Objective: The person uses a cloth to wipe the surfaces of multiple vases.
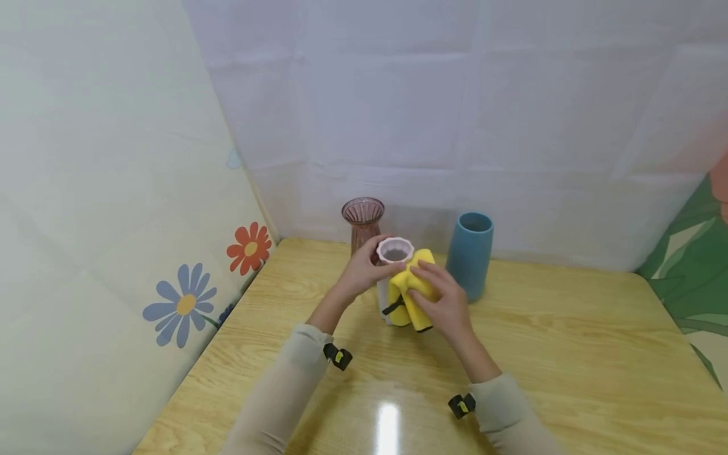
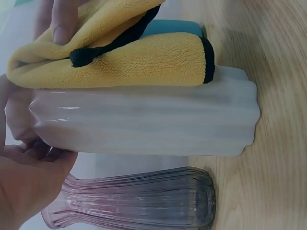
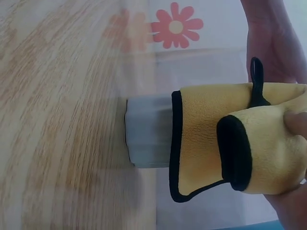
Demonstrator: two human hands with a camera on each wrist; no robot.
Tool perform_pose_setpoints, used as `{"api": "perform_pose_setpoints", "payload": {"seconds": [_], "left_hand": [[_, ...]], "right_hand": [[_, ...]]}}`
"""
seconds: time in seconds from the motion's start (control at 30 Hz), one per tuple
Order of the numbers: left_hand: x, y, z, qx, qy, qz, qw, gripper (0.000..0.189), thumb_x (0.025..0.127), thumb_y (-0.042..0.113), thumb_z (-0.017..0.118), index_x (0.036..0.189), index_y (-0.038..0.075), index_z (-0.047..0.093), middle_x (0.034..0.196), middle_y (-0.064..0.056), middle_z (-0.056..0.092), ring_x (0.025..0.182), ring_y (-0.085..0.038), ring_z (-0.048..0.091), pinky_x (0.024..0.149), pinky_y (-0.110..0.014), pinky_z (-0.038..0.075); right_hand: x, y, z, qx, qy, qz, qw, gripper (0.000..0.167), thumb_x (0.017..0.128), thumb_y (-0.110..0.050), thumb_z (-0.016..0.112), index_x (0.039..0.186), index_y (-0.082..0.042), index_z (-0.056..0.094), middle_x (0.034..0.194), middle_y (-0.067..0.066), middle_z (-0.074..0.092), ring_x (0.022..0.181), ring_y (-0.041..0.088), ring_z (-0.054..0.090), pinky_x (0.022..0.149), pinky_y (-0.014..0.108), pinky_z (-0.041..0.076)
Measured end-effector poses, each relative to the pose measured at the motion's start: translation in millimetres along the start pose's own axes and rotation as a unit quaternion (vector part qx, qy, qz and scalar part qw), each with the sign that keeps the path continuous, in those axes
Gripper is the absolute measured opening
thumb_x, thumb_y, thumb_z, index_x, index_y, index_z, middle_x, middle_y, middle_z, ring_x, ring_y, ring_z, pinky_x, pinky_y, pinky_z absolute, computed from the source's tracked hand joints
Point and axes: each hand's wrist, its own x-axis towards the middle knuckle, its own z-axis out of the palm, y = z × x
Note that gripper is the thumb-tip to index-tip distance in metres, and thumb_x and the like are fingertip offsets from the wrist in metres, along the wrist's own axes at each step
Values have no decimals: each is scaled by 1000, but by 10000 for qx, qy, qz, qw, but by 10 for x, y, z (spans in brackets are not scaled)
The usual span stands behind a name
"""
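Note:
A white vase (image 2: pixel 144 120) with a scalloped rim and fluted sides stands upright on the table. My left hand (image 1: pixel 366 268) grips it round the neck, just below the rim. My right hand (image 1: pixel 445 297) holds a folded yellow cloth (image 1: pixel 418 287) with black edging and a small black loop, laid against the vase's right side. In the right wrist view the cloth (image 3: pixel 206 129) covers most of the vase, and only the lower part of the vase (image 3: pixel 148 132) shows. Cloth and fingers hide part of the vase in the head view.
Behind and to the left stands a pinkish clear glass vase (image 1: pixel 363 218), partly behind my left hand. A blue vase (image 1: pixel 471 259) is close by on the right. The wooden table (image 1: pixel 569 335) meets a pale cloth backdrop (image 1: pixel 392 114) at the back.

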Motion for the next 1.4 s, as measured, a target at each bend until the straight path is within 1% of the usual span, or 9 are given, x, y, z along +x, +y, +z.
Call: {"api": "perform_pose_setpoints", "payload": {"seconds": [0.2,0.4,0.53,0.6,0.73,0.87,1.0,1.17,1.4], "left_hand": [[1,-33,-18,82,-8,130,9999,75,88,28,80,150,7,43,132,-9,59,119,-24,60,97,-38,54],[16,-23,-37,191,-54,107,9997,77,87,30,80,150,6,43,130,-10,60,116,-26,61,95,-38,55],[30,-29,-45,298,-46,101,9995,73,87,26,80,148,8,45,130,-12,60,116,-26,61,96,-40,54],[43,-37,-50,351,-49,138,9993,71,88,24,80,147,8,45,130,-13,60,116,-28,61,97,-41,54],[70,-50,-61,495,-69,210,9985,68,89,19,78,147,6,46,130,-14,60,116,-29,60,98,-43,53],[95,-61,-74,609,-118,198,9979,67,89,18,77,147,7,46,130,-13,61,115,-28,61,98,-42,53],[113,-67,-84,599,-206,155,9979,65,90,17,76,147,9,46,129,-13,61,114,-28,60,97,-42,53],[138,-84,-89,503,-314,181,9981,65,90,16,75,147,8,46,130,-14,60,115,-28,60,97,-41,53],[168,-114,-100,302,-368,207,9987,63,91,13,73,147,5,45,132,-17,58,118,-31,58,100,-43,51]], "right_hand": [[-16,-7,37,-125,107,-46,9999,41,83,-9,84,122,-13,73,137,9,64,129,33,57,108,47,47],[-73,-39,81,-159,324,-22,9993,39,81,-8,84,119,-13,74,133,11,66,124,34,60,106,49,49],[-129,-44,125,-170,394,118,9990,39,80,-8,86,117,-13,75,131,11,67,120,33,63,101,48,52],[-154,-39,151,-151,439,147,9988,39,79,-8,86,116,-13,75,129,10,68,118,33,64,100,47,53],[-207,-38,200,-82,559,121,9983,38,79,-5,86,115,-11,76,125,11,70,115,31,65,98,46,54],[-253,-20,249,-147,670,48,9976,39,76,-3,87,113,-9,76,121,12,71,113,31,66,98,46,54],[-281,7,281,-289,759,-69,9967,39,74,-1,88,110,-9,77,117,12,72,109,32,68,96,47,55],[-308,25,297,-442,790,-177,9957,38,72,0,89,107,-8,77,111,12,74,104,31,69,93,47,56],[-346,31,309,-588,586,-49,9965,35,72,-2,88,104,-8,78,108,11,74,103,30,68,91,46,56]]}}
